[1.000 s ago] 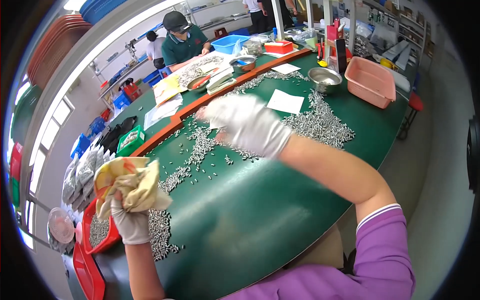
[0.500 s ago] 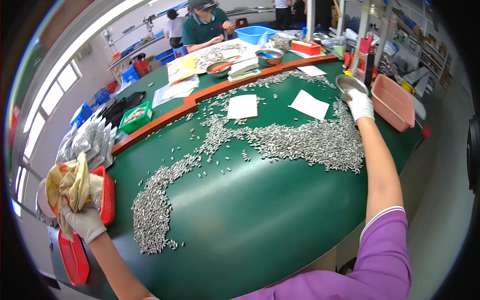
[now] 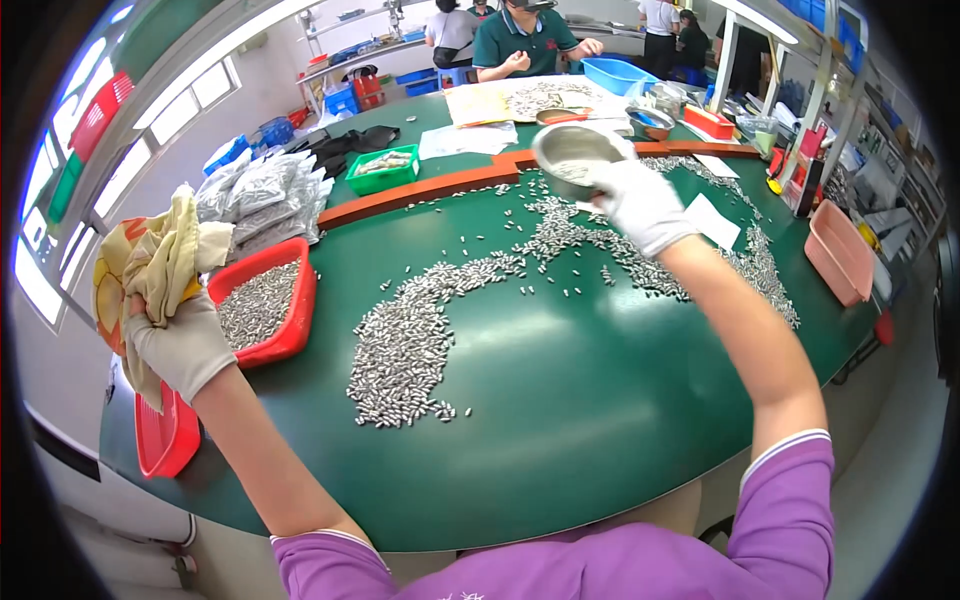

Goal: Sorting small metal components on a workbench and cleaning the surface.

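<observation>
My left hand (image 3: 182, 342), in a white glove, grips a bunched yellow cloth (image 3: 158, 258) with orange patches, held up beside a red basket (image 3: 292, 325) full of small silvery metal pieces (image 3: 258, 305). My right hand (image 3: 640, 207), gloved too, is closed on the rim of a steel bowl (image 3: 552, 158) above the far side of the green table (image 3: 560, 420). The bowl is tilted so its inside shows; its contents are hard to make out. Below it, a long band of the same metal pieces (image 3: 405, 350) curves across the tabletop.
An empty-looking red basket (image 3: 168, 435) stands at the left edge, a pink basin (image 3: 840, 252) at the right. Filled clear bags (image 3: 265, 205) and a green tray (image 3: 383, 170) lie past the brown divider (image 3: 420, 197). A co-worker (image 3: 525, 45) sits opposite.
My right hand has carried the bowl leftward from beside the pink basin to above the middle of the table. The view has turned left; the cloth no longer covers the filled red basket.
</observation>
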`<state>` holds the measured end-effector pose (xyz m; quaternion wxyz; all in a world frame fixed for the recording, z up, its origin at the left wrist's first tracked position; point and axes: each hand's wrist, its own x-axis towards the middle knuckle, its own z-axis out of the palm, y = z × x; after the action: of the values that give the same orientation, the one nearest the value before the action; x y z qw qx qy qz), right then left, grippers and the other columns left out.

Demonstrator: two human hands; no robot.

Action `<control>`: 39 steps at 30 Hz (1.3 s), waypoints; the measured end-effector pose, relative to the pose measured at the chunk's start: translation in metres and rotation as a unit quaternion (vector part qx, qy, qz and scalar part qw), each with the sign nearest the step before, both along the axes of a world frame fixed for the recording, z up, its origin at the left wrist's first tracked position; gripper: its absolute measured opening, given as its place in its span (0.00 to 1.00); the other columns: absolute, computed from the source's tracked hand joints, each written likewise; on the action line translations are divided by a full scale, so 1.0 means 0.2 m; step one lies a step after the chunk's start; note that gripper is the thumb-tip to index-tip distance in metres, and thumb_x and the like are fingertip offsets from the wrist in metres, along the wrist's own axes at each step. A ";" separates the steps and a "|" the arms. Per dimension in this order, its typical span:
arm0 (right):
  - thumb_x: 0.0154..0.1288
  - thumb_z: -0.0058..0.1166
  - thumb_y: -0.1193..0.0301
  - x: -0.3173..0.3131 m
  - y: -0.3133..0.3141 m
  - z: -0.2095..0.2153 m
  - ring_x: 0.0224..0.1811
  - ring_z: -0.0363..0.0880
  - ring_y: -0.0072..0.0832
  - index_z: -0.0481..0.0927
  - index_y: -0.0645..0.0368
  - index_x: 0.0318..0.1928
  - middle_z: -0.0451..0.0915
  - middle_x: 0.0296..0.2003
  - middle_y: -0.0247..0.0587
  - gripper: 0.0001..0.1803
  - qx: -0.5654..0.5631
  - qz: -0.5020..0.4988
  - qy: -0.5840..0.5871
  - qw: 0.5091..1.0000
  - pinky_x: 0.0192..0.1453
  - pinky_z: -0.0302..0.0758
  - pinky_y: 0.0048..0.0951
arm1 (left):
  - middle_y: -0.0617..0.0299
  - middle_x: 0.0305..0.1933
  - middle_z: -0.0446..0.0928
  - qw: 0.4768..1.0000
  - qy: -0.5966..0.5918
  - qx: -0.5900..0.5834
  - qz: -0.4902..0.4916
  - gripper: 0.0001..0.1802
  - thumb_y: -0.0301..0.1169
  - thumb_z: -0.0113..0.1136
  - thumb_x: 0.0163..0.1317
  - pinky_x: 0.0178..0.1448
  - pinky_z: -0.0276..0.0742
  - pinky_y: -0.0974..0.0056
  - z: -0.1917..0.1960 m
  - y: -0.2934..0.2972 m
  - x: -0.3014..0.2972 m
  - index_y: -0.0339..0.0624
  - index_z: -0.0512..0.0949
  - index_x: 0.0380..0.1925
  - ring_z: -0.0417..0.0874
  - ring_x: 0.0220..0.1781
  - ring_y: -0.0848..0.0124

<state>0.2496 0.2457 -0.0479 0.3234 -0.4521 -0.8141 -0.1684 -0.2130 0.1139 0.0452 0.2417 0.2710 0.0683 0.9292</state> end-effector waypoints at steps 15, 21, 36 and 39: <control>0.65 0.44 0.65 -1.21 0.29 -0.28 0.44 0.83 0.39 0.84 0.44 0.43 0.84 0.41 0.42 0.14 -0.103 0.009 0.054 0.993 0.46 0.76 0.43 | 0.49 0.60 0.72 0.999 -0.005 0.038 0.039 0.25 0.29 0.54 0.66 0.68 0.71 0.53 0.06 -0.08 -0.05 0.31 0.65 0.61 0.75 0.62 0.57; 0.52 0.63 0.65 -0.72 0.26 -0.14 0.60 0.69 0.41 0.70 0.49 0.60 0.70 0.58 0.42 0.33 0.037 -0.008 0.020 0.999 0.57 0.70 0.44 | 0.45 0.62 0.71 0.997 -0.013 0.000 0.077 0.25 0.30 0.51 0.67 0.70 0.68 0.50 0.09 -0.10 -0.11 0.27 0.66 0.60 0.72 0.64 0.53; 0.68 0.39 0.70 1.90 -0.66 -0.34 0.53 0.78 0.43 0.76 0.51 0.54 0.79 0.47 0.49 0.17 -0.128 -0.635 -0.019 0.762 0.58 0.73 0.44 | 0.52 0.59 0.74 0.988 0.080 -0.121 -0.060 0.22 0.36 0.53 0.69 0.65 0.75 0.56 -0.23 0.18 0.06 0.33 0.70 0.57 0.77 0.59 0.62; 0.68 0.40 0.67 1.93 -0.71 -0.36 0.50 0.78 0.47 0.81 0.52 0.42 0.78 0.44 0.51 0.14 -0.105 -0.566 0.003 0.818 0.53 0.76 0.43 | 0.54 0.58 0.76 0.985 0.072 -0.148 -0.043 0.21 0.36 0.54 0.68 0.64 0.76 0.56 -0.27 0.22 0.05 0.36 0.72 0.56 0.78 0.58 0.63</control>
<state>0.6356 0.1035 -0.1207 0.1239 -0.8649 -0.4266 -0.2336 -0.2039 0.1577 -0.0091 0.3130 0.3014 0.2106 0.8757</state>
